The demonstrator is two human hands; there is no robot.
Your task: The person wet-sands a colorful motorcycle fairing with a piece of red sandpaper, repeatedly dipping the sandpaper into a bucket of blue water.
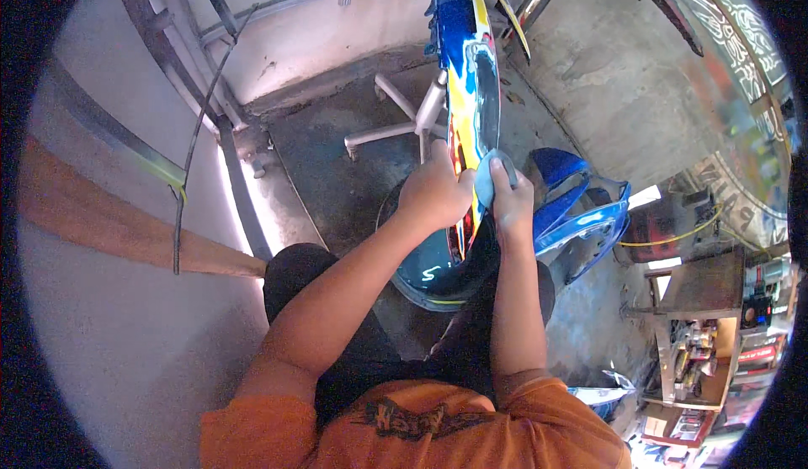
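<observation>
A long, glossy body panel (463, 90) in blue, yellow, red and black stretches away from me, its near end between my knees. My left hand (435, 190) is closed on the panel's left edge, with the fingertips partly hidden. On the right, my right hand (512, 204) pinches a thin, pale blue pad (484, 181) under the thumb and presses it against the panel's surface. Whether the pad is cloth or a scraper I cannot tell. Below the panel's near end is a dark round basin (429, 275) with a shiny surface.
Blue glossy panels (581, 208) lie on the floor to the right. Beyond the basin is a pale metal stand base (418, 124). A wooden shelf (694, 360) with small items stands at far right. A thin dark rod (198, 145) hangs at left.
</observation>
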